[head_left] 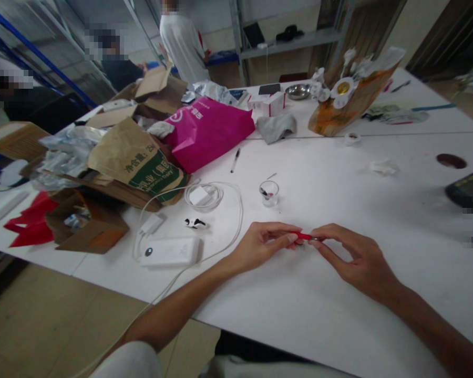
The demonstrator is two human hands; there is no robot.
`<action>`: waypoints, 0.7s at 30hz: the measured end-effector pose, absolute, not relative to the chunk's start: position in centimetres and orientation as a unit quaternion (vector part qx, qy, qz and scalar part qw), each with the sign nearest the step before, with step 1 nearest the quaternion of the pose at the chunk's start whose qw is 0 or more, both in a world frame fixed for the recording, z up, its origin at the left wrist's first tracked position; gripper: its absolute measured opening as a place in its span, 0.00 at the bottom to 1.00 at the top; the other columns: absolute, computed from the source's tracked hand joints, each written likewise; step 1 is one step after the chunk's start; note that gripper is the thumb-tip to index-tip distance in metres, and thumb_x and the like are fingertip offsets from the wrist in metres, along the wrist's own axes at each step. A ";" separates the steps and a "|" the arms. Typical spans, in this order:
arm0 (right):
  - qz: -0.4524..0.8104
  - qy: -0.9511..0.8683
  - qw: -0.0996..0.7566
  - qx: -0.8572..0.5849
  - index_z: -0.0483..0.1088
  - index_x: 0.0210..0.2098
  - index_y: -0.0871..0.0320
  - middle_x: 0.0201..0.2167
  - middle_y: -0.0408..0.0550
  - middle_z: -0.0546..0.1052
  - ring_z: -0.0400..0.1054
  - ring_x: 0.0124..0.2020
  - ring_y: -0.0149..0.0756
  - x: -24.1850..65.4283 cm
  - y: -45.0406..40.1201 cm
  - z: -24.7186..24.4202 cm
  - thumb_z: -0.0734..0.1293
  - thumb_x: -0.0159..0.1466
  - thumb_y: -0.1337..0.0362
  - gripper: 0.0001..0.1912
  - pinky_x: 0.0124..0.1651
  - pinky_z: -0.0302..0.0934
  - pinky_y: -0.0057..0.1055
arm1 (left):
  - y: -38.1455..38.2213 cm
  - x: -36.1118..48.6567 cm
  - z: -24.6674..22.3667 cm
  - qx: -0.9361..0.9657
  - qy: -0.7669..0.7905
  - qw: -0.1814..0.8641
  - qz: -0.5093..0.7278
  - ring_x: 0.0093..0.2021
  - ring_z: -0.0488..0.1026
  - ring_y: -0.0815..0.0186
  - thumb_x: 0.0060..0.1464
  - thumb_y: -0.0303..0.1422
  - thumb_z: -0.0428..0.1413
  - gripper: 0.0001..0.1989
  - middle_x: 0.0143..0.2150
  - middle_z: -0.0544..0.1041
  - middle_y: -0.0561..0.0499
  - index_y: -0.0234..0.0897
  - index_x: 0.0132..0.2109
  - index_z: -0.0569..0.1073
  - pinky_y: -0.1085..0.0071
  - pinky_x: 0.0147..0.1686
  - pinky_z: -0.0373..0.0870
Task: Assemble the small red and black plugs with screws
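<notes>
Over the near part of the white table, my left hand [265,244] pinches one end of a slim red pen [304,236] between thumb and fingers. At its other end, which looks metallic, my right hand [352,257] grips with thumb and fingertips. Both hands are close together, with the pen roughly level between them; its finer detail is blurred. Just beyond them stands a small clear cup [269,195] with a few small dark and red pieces in it. A thin dark stick [272,176] lies behind the cup.
To the left are a white power bank [170,252], a coiled white cable [205,198] and a small black-and-white item [196,223]. Farther back lie a pen [235,160], a magenta bag [208,131] and a brown sack [134,157]. Several people stand or sit beyond the table.
</notes>
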State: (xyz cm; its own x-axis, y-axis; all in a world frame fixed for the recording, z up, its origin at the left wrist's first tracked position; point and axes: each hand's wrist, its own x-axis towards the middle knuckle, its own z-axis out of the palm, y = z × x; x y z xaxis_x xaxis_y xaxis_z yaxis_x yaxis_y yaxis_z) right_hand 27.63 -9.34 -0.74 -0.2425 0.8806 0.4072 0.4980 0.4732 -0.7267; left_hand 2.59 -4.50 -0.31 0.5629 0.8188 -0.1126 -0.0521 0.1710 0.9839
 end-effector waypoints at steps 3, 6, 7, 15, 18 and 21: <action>0.220 -0.760 0.408 -0.456 0.77 0.53 0.48 0.45 0.48 0.86 0.83 0.43 0.42 27.7 -9.3 -0.8 0.70 0.74 0.64 0.09 0.47 0.79 0.39 | -4.6 2.7 -0.1 0.555 0.348 0.687 0.315 0.47 0.86 0.57 0.64 0.46 0.68 0.23 0.50 0.88 0.39 0.33 0.57 0.85 0.61 0.54 0.83; 0.211 -0.765 0.411 -0.448 0.77 0.53 0.50 0.45 0.48 0.86 0.83 0.43 0.41 27.7 -9.2 -0.9 0.70 0.74 0.65 0.09 0.47 0.78 0.37 | -4.7 2.7 0.0 0.552 0.350 0.690 0.312 0.45 0.86 0.59 0.64 0.45 0.68 0.23 0.50 0.88 0.38 0.32 0.57 0.85 0.62 0.54 0.83; 0.210 -0.767 0.413 -0.444 0.77 0.53 0.50 0.45 0.48 0.86 0.83 0.43 0.40 27.7 -9.2 -0.9 0.70 0.74 0.66 0.09 0.48 0.78 0.36 | -4.7 2.6 0.0 0.553 0.349 0.689 0.311 0.45 0.86 0.59 0.64 0.45 0.68 0.23 0.50 0.88 0.38 0.32 0.58 0.85 0.62 0.53 0.83; 0.213 -0.762 0.411 -0.453 0.78 0.52 0.49 0.44 0.46 0.86 0.83 0.42 0.40 27.7 -9.2 -0.6 0.71 0.74 0.65 0.08 0.46 0.77 0.35 | -4.5 2.2 -0.2 0.612 0.340 0.643 0.311 0.51 0.86 0.56 0.66 0.40 0.67 0.18 0.50 0.88 0.41 0.36 0.58 0.85 0.62 0.57 0.81; 0.221 -0.759 0.412 -0.453 0.78 0.52 0.49 0.44 0.46 0.86 0.82 0.43 0.41 27.7 -9.1 -0.6 0.71 0.74 0.65 0.08 0.47 0.77 0.36 | -4.4 2.1 0.0 0.646 0.326 0.611 0.321 0.53 0.85 0.56 0.68 0.37 0.66 0.16 0.51 0.88 0.42 0.38 0.58 0.86 0.61 0.59 0.80; 0.229 -0.758 0.413 -0.450 0.78 0.50 0.49 0.45 0.47 0.85 0.82 0.44 0.41 27.7 -9.0 -0.5 0.70 0.74 0.65 0.07 0.49 0.76 0.36 | -4.4 2.1 0.2 0.677 0.315 0.575 0.335 0.53 0.85 0.56 0.69 0.35 0.64 0.14 0.52 0.88 0.42 0.39 0.58 0.86 0.61 0.59 0.80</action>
State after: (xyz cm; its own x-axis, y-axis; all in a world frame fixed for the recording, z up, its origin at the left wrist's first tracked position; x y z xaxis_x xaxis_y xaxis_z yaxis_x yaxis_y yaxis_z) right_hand 27.67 -8.96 -0.51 -0.2553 0.8708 0.4202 0.4930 0.4911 -0.7182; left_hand 2.13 -4.39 0.24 0.5775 0.8112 0.0916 0.0417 -0.1414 0.9891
